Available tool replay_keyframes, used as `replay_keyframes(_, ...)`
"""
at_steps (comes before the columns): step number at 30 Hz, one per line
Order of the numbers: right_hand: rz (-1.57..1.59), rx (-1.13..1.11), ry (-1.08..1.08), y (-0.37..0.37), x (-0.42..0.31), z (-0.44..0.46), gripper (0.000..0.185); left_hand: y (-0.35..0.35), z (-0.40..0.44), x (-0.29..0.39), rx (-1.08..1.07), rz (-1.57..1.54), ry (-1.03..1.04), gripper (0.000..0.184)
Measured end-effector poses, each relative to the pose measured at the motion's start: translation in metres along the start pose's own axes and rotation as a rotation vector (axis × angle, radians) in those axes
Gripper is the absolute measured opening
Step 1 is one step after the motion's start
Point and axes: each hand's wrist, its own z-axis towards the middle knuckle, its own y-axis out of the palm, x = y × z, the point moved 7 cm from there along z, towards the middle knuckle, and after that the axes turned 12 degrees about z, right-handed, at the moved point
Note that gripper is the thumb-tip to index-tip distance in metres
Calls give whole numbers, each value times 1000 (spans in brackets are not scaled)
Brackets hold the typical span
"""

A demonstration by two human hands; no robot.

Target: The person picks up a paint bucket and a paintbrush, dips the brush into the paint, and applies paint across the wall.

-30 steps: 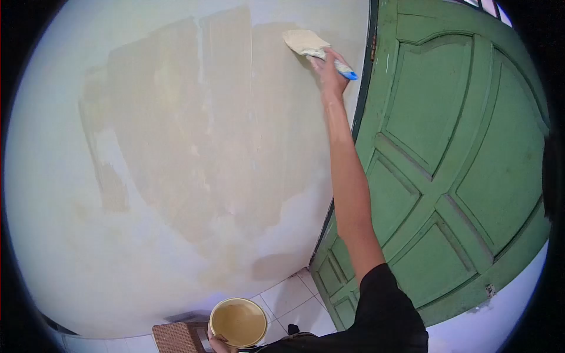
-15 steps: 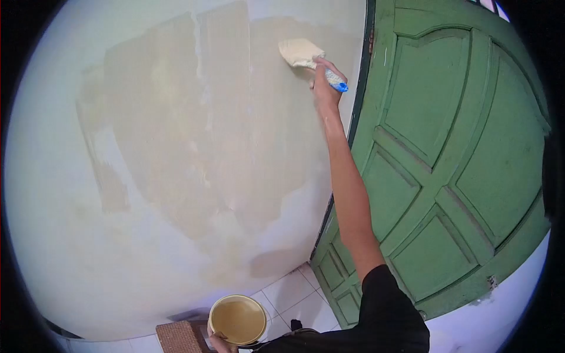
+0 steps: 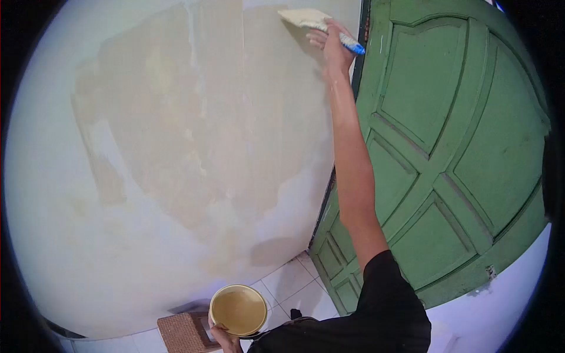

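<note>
My right hand [image 3: 335, 44] grips a wide paintbrush [image 3: 306, 19] by its paint-smeared, blue-ended handle. The cream-coated bristles lie against the upper part of the wall [image 3: 53, 235], close to the door frame. A large beige painted patch [image 3: 159, 117] covers the wall's middle, with streaks and uneven edges. Low in the view, my left hand [image 3: 222, 338] holds a round bucket [image 3: 238, 310] by its side, thumb over the rim. Beige paint shows inside the bucket.
A green panelled door [image 3: 424, 94] stands close on the right of my arm. Below, a brown woven-looking box or stool [image 3: 179, 335] sits beside the bucket. White floor tiles [image 3: 306, 294] meet the wall's foot.
My right hand has moved the paintbrush upward along the wall and slightly right. The brush now tilts flatter. The bucket in my left hand sits slightly higher in view.
</note>
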Motion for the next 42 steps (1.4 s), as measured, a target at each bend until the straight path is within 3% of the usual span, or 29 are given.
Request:
replay_keyframes(6,136,7,129,-6,49,18,23,0,-5,0,1,5,11,46)
replay_keyframes(14,63,29,53,5,45,-7,25,-4,-1,1,-16,43,30,50)
replay_keyframes(19,181,104,75,-7,52,-17,23,9,-18,15,-206,302,53,53)
replay_keyframes(21,18,17,97,15,36,-32,23,-3,1,3,-99,139,91,54)
replay_keyframes(26,183,54,54,39,6,-48,20,8,-8,13,113,-71,94,54)
replay_keyframes(29,273,53,16,55,15,-52,19,-11,1,4,-49,-44,77,70)
replay_keyframes(32,331,18,42,73,37,-53,22,-7,-5,6,68,-152,-2,63)
replay_keyframes(37,363,25,24,63,60,-62,23,-2,-13,14,119,-67,-2,51)
replay_keyframes(40,258,-97,27,70,58,-73,23,22,-31,35,225,-62,-56,46)
replay_keyframes(41,259,-100,29,64,65,-74,23,5,-19,22,92,20,47,47)
replay_keyframes(42,244,-63,-7,56,66,-78,23,-1,-19,18,94,19,44,47)
